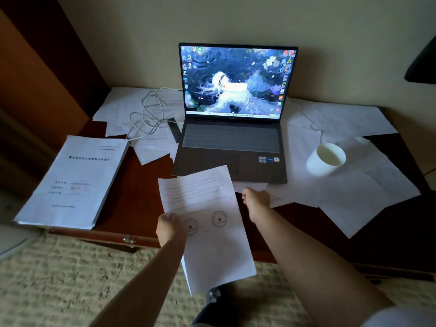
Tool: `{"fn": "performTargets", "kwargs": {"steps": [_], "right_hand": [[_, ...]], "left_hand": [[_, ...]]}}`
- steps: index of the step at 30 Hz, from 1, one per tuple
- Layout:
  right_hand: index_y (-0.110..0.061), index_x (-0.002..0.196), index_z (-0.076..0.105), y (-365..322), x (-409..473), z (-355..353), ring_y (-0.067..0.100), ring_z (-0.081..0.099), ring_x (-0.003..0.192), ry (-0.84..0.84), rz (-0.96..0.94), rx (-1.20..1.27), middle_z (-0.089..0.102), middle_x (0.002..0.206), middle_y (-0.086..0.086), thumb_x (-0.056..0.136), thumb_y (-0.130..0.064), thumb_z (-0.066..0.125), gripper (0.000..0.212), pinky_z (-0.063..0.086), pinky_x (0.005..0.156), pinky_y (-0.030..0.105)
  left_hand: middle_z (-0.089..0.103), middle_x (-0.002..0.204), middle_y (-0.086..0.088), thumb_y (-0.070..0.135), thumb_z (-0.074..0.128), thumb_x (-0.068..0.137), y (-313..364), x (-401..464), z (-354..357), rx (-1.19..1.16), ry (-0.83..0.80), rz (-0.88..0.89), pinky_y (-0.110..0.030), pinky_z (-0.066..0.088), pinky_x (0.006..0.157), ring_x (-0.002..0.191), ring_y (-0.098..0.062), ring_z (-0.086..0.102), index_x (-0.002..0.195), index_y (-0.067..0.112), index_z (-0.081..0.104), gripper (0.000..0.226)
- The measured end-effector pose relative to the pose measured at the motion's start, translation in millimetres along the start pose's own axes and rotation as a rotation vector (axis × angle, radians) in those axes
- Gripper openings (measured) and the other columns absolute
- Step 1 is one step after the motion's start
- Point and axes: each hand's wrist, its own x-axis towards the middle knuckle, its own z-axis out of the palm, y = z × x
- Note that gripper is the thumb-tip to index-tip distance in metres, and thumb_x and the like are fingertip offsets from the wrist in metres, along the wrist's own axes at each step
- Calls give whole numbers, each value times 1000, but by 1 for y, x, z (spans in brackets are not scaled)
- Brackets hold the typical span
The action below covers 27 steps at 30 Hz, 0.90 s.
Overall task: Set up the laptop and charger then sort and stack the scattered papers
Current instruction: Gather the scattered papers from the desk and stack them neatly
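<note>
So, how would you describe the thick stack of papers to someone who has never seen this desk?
Start from the open laptop in the middle of the desk and look to its left, past the white cable. At the desk's front left corner lies the thick stack of papers. Unlike the loose single sheets around, it is a neat pile with a printed title page on top.

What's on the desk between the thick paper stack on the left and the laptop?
In the head view, bare dark desk lies between the paper stack and the laptop; farther back are loose sheets and the white charger cable.
</note>
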Motion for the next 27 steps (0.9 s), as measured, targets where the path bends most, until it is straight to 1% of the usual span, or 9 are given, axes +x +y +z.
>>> {"fn": "performTargets", "kwargs": {"steps": [3,6,9,12,15,17,20,23,27], "right_hand": [[-2,101,54,-7,-7,-5,13,43,53,5,-13,21,52,76,7,86,-10,54,17,32,46,23],[-5,99,57,-15,-10,-11,14,44,57,-4,1,60,51,72,4,87,-10,54,13,32,50,26],[-5,95,58,-18,-15,-15,13,46,59,24,-9,131,52,73,3,88,-10,52,11,36,56,28],[-1,98,61,-14,-26,-17,18,53,70,70,-56,200,58,86,8,90,-10,49,17,39,68,31],[3,106,62,-6,-38,-24,23,55,82,92,-86,224,62,98,12,91,-10,46,25,39,71,30],[4,109,60,-1,-44,-31,25,56,85,92,-78,250,63,106,16,91,-12,47,27,41,71,31],[2,120,56,10,-56,-45,30,59,97,75,-34,295,61,115,18,93,-16,47,34,43,75,33],[3,120,56,27,-68,-61,29,59,96,58,-34,307,61,115,18,93,-14,47,34,43,75,33],[0,108,60,50,-83,-90,25,54,85,38,-80,268,60,101,14,91,-15,46,26,40,73,32]], "left_hand": [[50,71,-4,11,35,92,0,-5,-5,-24,34,1,-32,41,64,69,-25,51,76,10,49,21],[48,73,-5,14,34,94,-1,-12,-11,-66,132,8,-34,38,69,76,-29,50,80,10,47,20],[58,94,-16,17,34,96,-6,-16,-16,-97,189,-10,-33,34,74,84,-30,50,95,6,52,21],[61,110,-21,12,35,96,-8,-26,-20,-61,178,-47,-31,26,81,99,-36,54,110,2,56,28],[60,115,-23,7,35,94,-12,-38,-21,-52,132,-48,-36,37,80,99,-38,55,114,1,55,29],[59,116,-23,7,36,93,-18,-44,-23,-54,112,-59,-36,40,75,100,-39,56,117,1,53,30],[57,119,-25,8,40,92,-32,-57,-34,-42,133,-87,-39,44,78,104,-42,57,123,1,50,33],[59,115,-24,4,39,90,-52,-72,-48,-59,171,-98,-42,48,81,102,-43,58,126,3,47,37],[61,111,-16,3,38,89,-75,-96,-50,-12,134,-62,-45,47,89,103,-41,58,119,6,52,33]]}}
